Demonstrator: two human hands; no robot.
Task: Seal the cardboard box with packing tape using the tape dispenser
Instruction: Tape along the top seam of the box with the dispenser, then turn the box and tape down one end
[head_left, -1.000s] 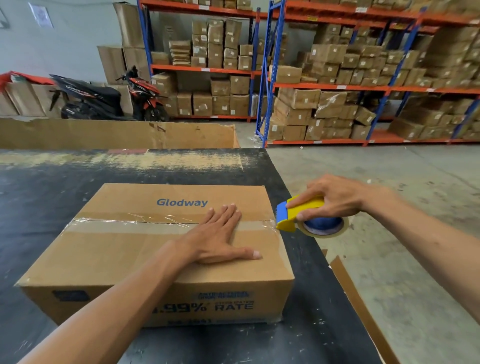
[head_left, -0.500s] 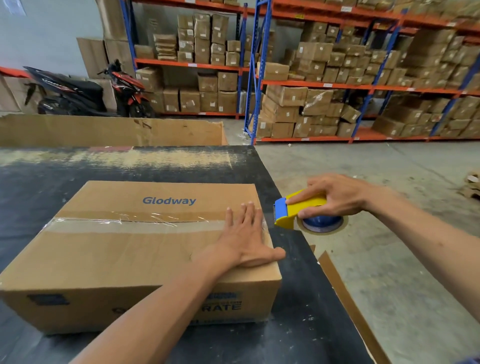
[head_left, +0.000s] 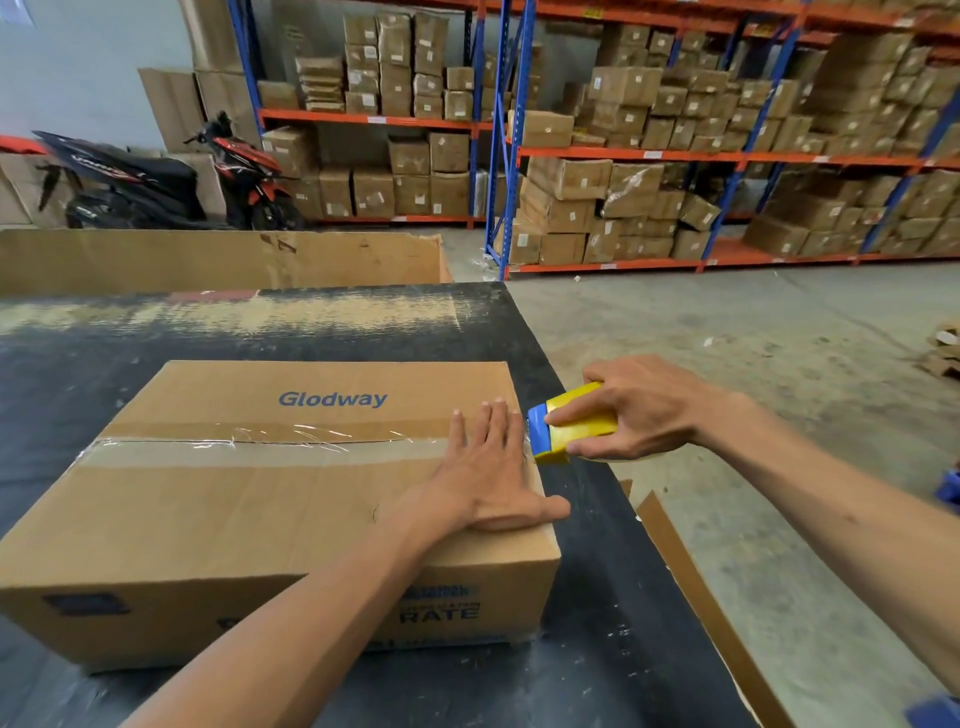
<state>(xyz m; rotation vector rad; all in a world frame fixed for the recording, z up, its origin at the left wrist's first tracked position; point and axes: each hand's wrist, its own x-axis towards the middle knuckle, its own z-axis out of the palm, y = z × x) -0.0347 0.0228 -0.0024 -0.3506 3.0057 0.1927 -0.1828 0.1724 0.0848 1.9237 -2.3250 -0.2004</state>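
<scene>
A brown cardboard box (head_left: 234, 509) printed "Glodway" lies on the black table (head_left: 597, 597). Clear packing tape (head_left: 249, 436) runs along its top seam from the left edge to the right edge. My left hand (head_left: 488, 478) lies flat on the box top at its right end, fingers together over the tape, thumb at the corner. My right hand (head_left: 639, 410) grips the yellow and blue tape dispenser (head_left: 566, 423) just off the box's right edge, its blue blade end touching that edge. The tape roll is hidden under my hand.
A large open cardboard carton (head_left: 218, 260) stands behind the table. A cardboard strip (head_left: 691, 582) leans at the table's right side. Shelving racks (head_left: 649, 156) full of boxes and a parked motorbike (head_left: 161, 182) stand across the concrete floor.
My left hand slid rightward along the taped seam to the box's right end. The dispenser came in closer to the box edge and tipped down, hiding the tape roll.
</scene>
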